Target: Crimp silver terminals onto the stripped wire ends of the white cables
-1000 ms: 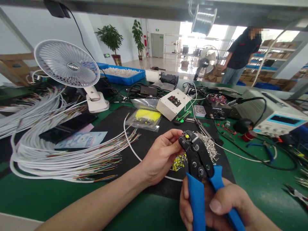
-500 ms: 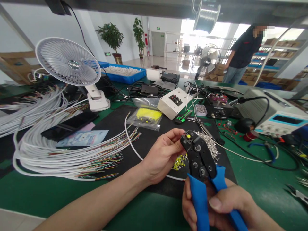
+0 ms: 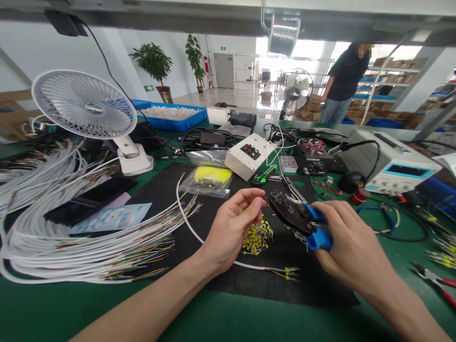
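A: Where is the crimping tool [image 3: 289, 211]?

B: In the right hand [image 3: 351, 237], up over the black mat [image 3: 256, 290]. Its dark head points toward the left hand [image 3: 231, 225].

A: How is it held?

B: The right hand is wrapped around the 2 blue handles [image 3: 320, 240], which stand a bit apart. I guess it grips there because that leaves the head free at the front.

A: And the left hand?

B: Its fingers are curled, with the thumb tip close to the pointer finger, near the tool's head. I can't tell if it pinches something tiny.

A: Why is the pile of yellow-ended pins [image 3: 257, 237] so near?

B: It lies on the mat by the left hand's fingers. Maybe that makes such small bits easy to reach. The clear bag [image 3: 212, 176] of yellow bits lies farther back, perhaps to keep it out of the way.

A: What about the white cable [image 3: 249, 266]?

B: It runs behind the left hand. At its near end, thin colored wires [image 3: 278, 271] have yellow-ended pins on them. It may lie apart from the big cable bundle [image 3: 71, 254] so they don't get mixed up.

A: Why the mat?

B: It covers part of the green tabletop [image 3: 185, 316]. I think shiny bits show up well on black.
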Demonstrator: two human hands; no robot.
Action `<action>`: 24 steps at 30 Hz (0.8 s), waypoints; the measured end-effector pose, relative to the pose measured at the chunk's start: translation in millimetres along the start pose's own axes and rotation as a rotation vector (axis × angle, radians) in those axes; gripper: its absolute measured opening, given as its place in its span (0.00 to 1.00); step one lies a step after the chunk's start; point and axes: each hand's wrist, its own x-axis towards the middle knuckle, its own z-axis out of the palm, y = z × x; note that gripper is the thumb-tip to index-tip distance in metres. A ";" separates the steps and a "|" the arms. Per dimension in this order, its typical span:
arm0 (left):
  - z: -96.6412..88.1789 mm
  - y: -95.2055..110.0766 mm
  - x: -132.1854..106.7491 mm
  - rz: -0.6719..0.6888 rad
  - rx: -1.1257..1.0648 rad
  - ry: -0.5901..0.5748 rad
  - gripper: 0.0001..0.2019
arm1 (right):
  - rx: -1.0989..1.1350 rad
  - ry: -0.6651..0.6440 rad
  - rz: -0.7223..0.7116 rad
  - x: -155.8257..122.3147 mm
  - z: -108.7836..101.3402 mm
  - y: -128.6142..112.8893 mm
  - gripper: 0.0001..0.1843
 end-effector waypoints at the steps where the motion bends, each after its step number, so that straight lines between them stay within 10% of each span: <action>1: -0.1 0.1 0.2 0.015 0.023 0.005 0.09 | -0.048 0.007 -0.015 0.8 0.6 1.9 0.31; 15: -8.9 6.9 0.7 0.316 0.573 0.039 0.07 | -0.221 0.034 -0.112 1.9 -0.5 4.2 0.31; 24: -26.4 33.9 16.5 0.615 1.174 -0.313 0.06 | -0.225 -0.074 -0.134 5.2 -0.8 2.9 0.26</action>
